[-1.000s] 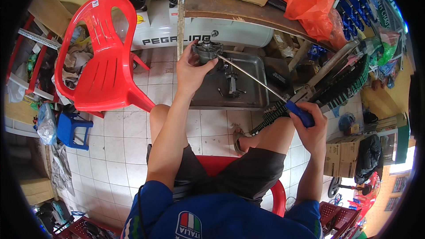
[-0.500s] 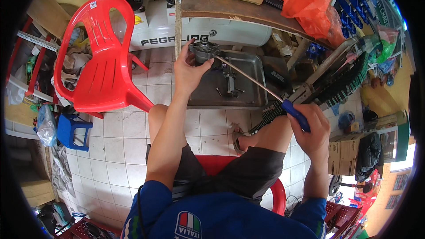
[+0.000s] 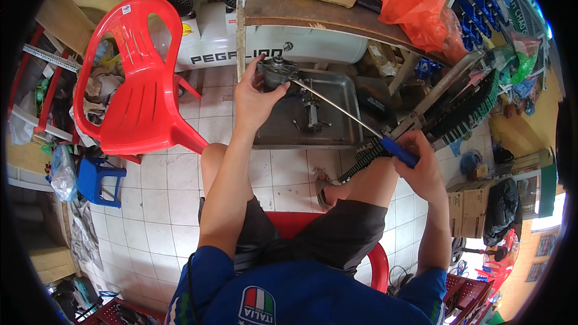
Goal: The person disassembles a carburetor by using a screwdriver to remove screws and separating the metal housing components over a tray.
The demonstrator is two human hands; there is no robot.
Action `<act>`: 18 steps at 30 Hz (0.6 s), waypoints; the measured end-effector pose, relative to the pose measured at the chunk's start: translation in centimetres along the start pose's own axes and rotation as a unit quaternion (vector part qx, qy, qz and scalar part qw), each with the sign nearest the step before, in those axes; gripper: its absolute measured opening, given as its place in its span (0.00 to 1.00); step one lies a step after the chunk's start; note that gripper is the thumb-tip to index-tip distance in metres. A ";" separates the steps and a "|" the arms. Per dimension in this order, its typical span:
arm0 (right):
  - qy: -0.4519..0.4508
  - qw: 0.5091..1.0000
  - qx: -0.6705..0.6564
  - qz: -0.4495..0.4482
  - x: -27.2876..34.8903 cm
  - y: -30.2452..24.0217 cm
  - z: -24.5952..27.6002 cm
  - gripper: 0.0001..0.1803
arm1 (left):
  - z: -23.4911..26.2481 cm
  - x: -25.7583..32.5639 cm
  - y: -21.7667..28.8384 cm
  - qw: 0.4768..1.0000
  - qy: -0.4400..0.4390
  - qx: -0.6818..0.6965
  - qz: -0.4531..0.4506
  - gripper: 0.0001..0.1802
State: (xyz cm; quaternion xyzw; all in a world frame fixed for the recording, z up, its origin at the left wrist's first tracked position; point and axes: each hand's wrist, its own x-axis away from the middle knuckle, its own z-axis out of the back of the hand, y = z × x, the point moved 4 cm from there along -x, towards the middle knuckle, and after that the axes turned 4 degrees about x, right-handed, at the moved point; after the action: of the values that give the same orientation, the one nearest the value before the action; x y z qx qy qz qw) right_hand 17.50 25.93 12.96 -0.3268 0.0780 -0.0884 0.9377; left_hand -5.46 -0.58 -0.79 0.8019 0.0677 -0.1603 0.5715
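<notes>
A dark metal machine part (image 3: 276,73) with a round boss on top is held in my left hand (image 3: 256,93), the thumb and fingers gripping its left and near sides. My right hand (image 3: 422,165) is closed on the blue handle of a long screwdriver (image 3: 340,108). The screwdriver's shaft slants up to the left and its tip meets the right side of the machine part; the exact contact point is too small to make out. Beneath and to the right, a metal tray (image 3: 356,99) contains another metal assembly (image 3: 311,111) with small side arms.
A red plastic chair (image 3: 141,105) stands to the left, with a blue stool (image 3: 101,180) beyond it. Behind the tray lies a white air tank (image 3: 325,47), below a wooden shelf (image 3: 301,11) with a cardboard box and an orange bag. Black ribbed parts (image 3: 463,114) lean at the right.
My right hand has shifted its fingers on the screwdriver handle, which now looks turned a little. My left hand and the machine part stay almost in place.
</notes>
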 end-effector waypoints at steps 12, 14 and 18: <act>-0.082 0.930 -0.298 -0.196 0.6 3.5 -1.8 0.19 | 0.3 -0.1 -0.1 0.997 0.016 -0.067 -0.023 0.43; -0.087 0.878 -0.414 -0.225 0.5 3.7 -2.4 0.20 | 0.4 -0.1 -0.2 0.997 0.018 -0.067 -0.030 0.43; -0.107 0.919 -0.355 -0.132 0.8 4.8 -2.0 0.22 | 0.4 -0.1 0.0 0.999 0.021 -0.046 -0.016 0.43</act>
State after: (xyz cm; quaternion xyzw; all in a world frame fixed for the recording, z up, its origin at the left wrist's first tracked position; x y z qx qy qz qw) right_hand 18.41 28.24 8.35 -0.6529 -0.0409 -0.1426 0.7428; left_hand -5.67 -0.98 -0.85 0.7768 0.0994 -0.1493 0.6037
